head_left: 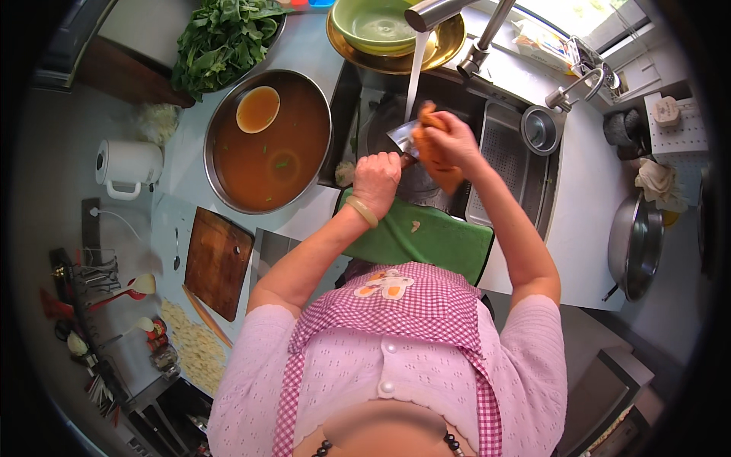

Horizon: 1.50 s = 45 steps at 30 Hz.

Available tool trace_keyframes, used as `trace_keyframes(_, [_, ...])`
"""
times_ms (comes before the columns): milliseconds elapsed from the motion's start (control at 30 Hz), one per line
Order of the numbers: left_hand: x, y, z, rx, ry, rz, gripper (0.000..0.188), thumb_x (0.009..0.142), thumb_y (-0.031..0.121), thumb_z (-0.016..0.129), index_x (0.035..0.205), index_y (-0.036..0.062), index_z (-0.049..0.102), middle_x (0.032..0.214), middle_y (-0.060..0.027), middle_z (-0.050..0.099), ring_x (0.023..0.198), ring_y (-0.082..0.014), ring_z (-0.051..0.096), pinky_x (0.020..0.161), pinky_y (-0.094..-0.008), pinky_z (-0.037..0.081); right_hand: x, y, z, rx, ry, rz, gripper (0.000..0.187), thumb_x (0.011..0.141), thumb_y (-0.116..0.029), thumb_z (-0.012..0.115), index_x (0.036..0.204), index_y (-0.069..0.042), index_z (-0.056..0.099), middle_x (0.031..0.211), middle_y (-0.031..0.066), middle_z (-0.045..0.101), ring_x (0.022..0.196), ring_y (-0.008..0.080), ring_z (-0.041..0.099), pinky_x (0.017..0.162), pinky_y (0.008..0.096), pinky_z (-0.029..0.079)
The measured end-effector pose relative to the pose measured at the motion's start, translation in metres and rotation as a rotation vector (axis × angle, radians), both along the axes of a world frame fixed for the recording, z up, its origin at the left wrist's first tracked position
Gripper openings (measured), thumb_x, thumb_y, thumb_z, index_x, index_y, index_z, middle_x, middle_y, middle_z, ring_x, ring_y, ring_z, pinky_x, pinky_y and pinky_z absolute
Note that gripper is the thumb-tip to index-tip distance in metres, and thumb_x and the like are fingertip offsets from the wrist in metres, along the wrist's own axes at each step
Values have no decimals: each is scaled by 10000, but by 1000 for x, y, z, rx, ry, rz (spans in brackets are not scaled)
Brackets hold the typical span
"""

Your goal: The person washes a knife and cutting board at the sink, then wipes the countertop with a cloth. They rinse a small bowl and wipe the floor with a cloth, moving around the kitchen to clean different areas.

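Over the sink, my left hand is closed round the dark handle of a broad-bladed knife. My right hand grips an orange cloth against the knife, covering part of its blade. Beside the blade, a stream of water runs down from the tap. A green cloth or mat lies over the front edge of the sink, with a small pale scrap on it.
Left of the sink, a large steel basin holds brownish water and a floating bowl. Leafy greens and a wooden cutting board are farther left. Green and gold basins stand behind; a perforated tray sits at right.
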<state>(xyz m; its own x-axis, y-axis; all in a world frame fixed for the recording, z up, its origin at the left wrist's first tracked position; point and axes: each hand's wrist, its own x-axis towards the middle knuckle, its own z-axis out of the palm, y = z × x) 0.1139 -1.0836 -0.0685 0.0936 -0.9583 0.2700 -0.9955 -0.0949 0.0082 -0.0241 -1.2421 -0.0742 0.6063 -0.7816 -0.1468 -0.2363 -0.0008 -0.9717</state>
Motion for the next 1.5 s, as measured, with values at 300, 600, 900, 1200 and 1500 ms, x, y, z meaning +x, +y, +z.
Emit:
trace_keyframes(300, [10, 10, 6, 83, 38, -15, 58, 798, 97, 566, 796, 93, 508, 708, -67, 575, 678, -229, 625, 624, -357, 483, 3, -69, -118, -400, 703, 36, 202, 818, -245, 661, 976, -152, 748, 950, 170, 684, 938, 357, 648, 832, 409, 524])
trace_keyframes(600, [31, 13, 3, 470, 1461, 496, 265, 941, 316, 598, 925, 52, 588, 645, -7, 554, 526, -119, 520, 496, -273, 415, -36, -102, -119, 4, 24, -285, 282, 869, -131, 637, 1134, -34, 654, 1022, 108, 706, 924, 193, 673, 844, 308, 522])
trace_keyframes(900, [20, 10, 12, 562, 2320, 642, 277, 1011, 325, 495, 1008, 52, 543, 695, 59, 484, 509, -18, 406, 490, -194, 359, 14, -9, -79, -587, 241, 25, 200, 840, -200, 681, 1018, -132, 620, 983, 157, 587, 925, 386, 608, 780, 432, 507])
trace_keyframes(1200, [3, 28, 14, 417, 2177, 646, 282, 1002, 321, 513, 1015, 44, 564, 661, 54, 460, 486, -20, 384, 447, -195, 320, 2, -9, -69, -612, -17, -39, 234, 814, -67, 617, 1047, -47, 606, 1006, 180, 606, 912, 375, 621, 813, 416, 495])
trace_keyframes(1500, [-20, 59, 37, 312, 741, 344, 245, 831, 204, 664, 882, -7, 550, 794, -213, 652, 768, -384, 653, 679, -473, 511, -55, -3, -101, -596, 323, 68, 331, 909, -188, 606, 1195, -21, 608, 1053, 114, 655, 896, 254, 644, 734, 346, 522])
